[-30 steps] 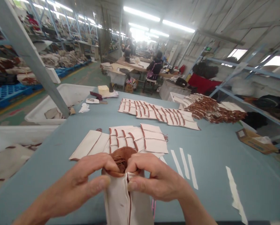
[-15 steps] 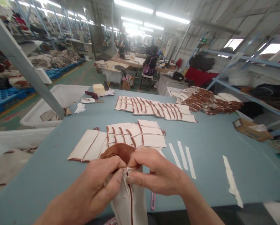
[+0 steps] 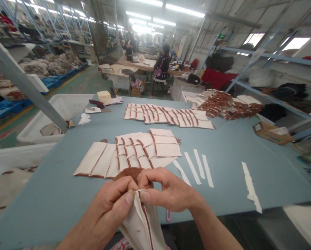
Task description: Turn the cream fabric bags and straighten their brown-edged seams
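Note:
Both hands pinch the top edge of a cream fabric tube with a brown inside and a brown seam down its front. My left hand grips the edge left of the seam, thumb and forefinger pressed together. On the right side of the seam, my right hand pinches the same edge, its thumb almost touching the left one. Behind them lie overlapping cream panels with brown edging. A pink-handled tool lies just below my right hand, partly hidden.
White strips and a ragged strip lie on the blue-green table. Farther back are a row of panels, a brown-and-cream pile and a cardboard box. White bins stand left. A person sits beyond.
The view has shifted slightly, and the scene sits a little farther left. The tube's top edge is drawn closer together and tilted; both hands still pinch it.

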`<state>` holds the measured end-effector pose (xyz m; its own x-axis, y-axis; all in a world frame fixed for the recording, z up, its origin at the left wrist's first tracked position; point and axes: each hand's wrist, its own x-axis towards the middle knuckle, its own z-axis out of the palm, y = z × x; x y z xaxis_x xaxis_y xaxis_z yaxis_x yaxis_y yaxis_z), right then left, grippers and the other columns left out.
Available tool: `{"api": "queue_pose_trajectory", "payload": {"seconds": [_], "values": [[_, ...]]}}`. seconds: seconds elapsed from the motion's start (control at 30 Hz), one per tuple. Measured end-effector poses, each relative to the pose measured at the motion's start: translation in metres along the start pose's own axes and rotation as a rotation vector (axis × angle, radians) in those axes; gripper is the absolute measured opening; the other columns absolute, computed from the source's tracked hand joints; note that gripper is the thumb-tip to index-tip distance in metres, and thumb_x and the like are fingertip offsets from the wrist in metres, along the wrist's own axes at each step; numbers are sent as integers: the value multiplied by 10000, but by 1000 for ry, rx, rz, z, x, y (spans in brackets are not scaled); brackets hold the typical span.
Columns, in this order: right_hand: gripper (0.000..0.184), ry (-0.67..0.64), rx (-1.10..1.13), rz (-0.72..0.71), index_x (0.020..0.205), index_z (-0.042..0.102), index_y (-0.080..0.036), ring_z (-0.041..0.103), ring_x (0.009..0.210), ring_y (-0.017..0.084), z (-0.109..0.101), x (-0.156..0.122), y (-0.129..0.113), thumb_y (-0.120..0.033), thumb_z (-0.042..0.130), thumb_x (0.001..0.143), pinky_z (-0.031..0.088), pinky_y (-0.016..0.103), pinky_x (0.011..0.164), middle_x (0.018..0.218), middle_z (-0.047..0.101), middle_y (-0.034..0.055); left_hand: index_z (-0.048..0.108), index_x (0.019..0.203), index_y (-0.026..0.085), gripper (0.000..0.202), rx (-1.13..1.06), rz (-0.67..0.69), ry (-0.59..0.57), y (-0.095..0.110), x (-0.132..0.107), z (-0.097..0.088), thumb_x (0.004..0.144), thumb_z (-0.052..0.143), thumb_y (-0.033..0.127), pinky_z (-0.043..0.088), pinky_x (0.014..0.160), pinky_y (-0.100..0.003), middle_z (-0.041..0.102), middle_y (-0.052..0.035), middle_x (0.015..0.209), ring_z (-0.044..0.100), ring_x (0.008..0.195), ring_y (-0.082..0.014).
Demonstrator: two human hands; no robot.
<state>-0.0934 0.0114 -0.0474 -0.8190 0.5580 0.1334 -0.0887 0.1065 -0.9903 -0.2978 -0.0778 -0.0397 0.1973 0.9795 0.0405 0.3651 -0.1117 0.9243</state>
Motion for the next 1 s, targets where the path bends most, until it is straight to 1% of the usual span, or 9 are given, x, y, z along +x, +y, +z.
{"api": "queue_pose_trajectory", "payload": {"seconds": [0.1,0.2,0.33,0.47,0.57,0.67,0.77,0.83,1.0], "values": [[323,22,-39,-34,768,544,-213,459,684,115,0,-6,-6,-371,738,972,411,228,650,746,522,-52,564,774,224,431,-37,70,-58,-1,4,1,1119,463,461,363,554,-250,532,47,691,471,603,-137],[227,100,-182,-60,749,525,-226,483,677,123,3,-10,-16,-256,680,912,436,235,668,728,541,-49,571,767,220,415,-3,116,-120,3,8,-1,1119,465,412,353,542,-239,503,56,675,487,593,-126],[189,228,-485,-98,743,519,-237,516,661,131,8,-14,-29,-219,678,842,451,253,684,709,591,-50,558,740,222,403,125,149,-141,17,12,-7,1108,471,361,354,546,-238,509,67,645,463,564,-115],[175,239,-630,-131,732,536,-236,524,646,135,10,-16,-32,-216,692,811,438,264,672,688,606,-49,516,710,221,405,201,235,-139,26,15,-11,1103,479,312,356,537,-220,520,76,635,479,554,-100],[196,247,-603,-121,712,537,-231,516,641,127,9,-16,-29,-222,710,803,422,263,664,675,592,-53,519,709,218,405,202,254,-140,24,14,-13,1104,480,295,378,548,-203,543,76,652,516,571,-95],[237,178,-466,-83,705,543,-224,490,621,108,6,-16,-25,-263,740,831,401,238,618,666,560,-66,595,749,214,389,134,220,-169,17,12,-13,1107,526,348,414,586,-199,596,65,704,561,622,-105],[253,117,-300,-78,692,541,-222,464,593,102,5,-14,-20,-286,705,873,368,224,565,639,521,-71,660,796,210,350,8,162,-232,9,11,-13,1082,613,406,403,561,-206,608,56,716,542,626,-116],[251,109,-237,-90,683,532,-224,453,582,104,5,-13,-19,-283,666,886,356,226,554,628,505,-69,676,796,206,322,-40,143,-241,7,12,-14,1068,628,371,404,560,-196,616,54,717,543,629,-113],[246,148,-302,-114,708,533,-221,485,624,114,10,-16,-24,-276,602,937,378,248,628,675,543,-50,712,793,201,294,-22,127,-250,13,15,-16,1038,582,299,458,592,-167,677,43,729,615,646,-109]]}}
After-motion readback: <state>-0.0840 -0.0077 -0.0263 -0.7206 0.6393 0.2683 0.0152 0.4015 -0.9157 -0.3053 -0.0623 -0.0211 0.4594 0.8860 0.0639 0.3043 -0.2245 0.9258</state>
